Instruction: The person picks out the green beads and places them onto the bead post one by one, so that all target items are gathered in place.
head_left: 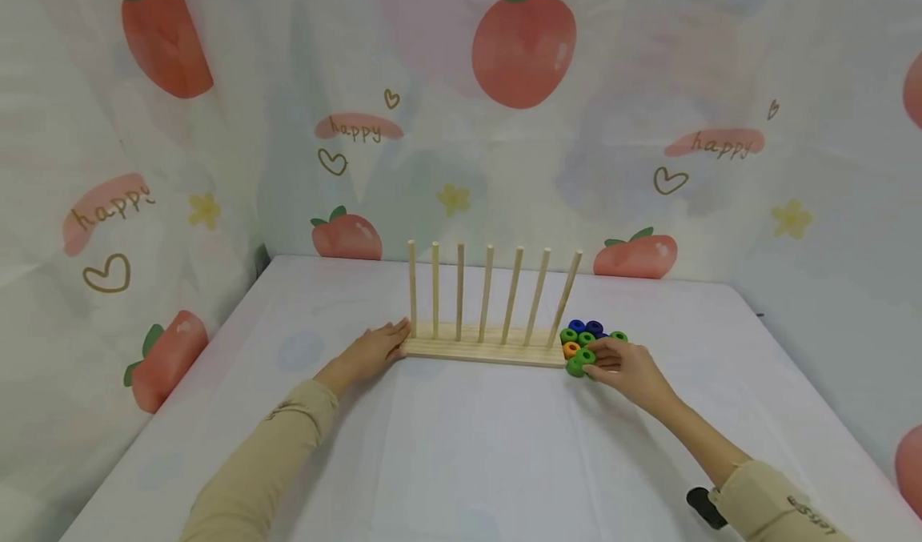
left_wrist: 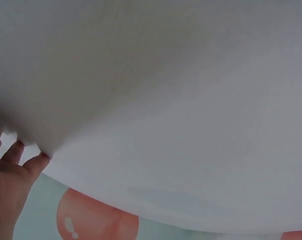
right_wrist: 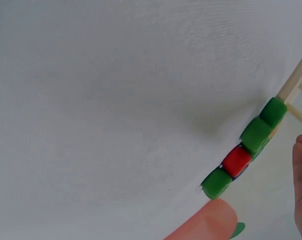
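Observation:
A pale wooden rack (head_left: 483, 351) with several upright pegs stands on the white table. My left hand (head_left: 370, 354) rests against the rack's left end, its fingers extended. Several coloured rings lie clustered beside the right end, among them a green ring (head_left: 575, 367), an orange ring (head_left: 571, 350) and a blue ring (head_left: 577, 326). Over this cluster my right hand (head_left: 630, 372) reaches, thumb and fingers apart close to a green ring (head_left: 586, 355). In the right wrist view a red ring (right_wrist: 237, 160) sits between green ones; the fingers (right_wrist: 301, 160) show no ring between them.
A black object (head_left: 706, 508) lies by the right sleeve. Printed fabric (head_left: 519, 166) with fruit and writing hangs behind the table and along its sides. The table's back edge (head_left: 346, 258) runs just behind the rack.

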Demonstrator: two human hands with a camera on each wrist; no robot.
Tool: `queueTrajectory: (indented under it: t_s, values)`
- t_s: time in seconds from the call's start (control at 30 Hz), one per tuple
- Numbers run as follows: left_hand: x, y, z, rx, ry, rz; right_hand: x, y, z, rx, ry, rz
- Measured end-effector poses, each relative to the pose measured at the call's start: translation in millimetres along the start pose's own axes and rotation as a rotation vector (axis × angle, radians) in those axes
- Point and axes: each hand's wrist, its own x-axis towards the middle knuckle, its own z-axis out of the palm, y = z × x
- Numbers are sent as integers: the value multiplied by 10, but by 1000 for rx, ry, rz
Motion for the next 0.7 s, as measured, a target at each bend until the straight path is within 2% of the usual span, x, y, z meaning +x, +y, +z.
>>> queueTrajectory:
  t_s: [0.3,0.7]
  values:
    - [3,-3,-11,-15,-10,-1,80,-105,125,25,69,-132]
    - [6,-14,-9,-24,-11,6,206,-258,213,39,92,-204]
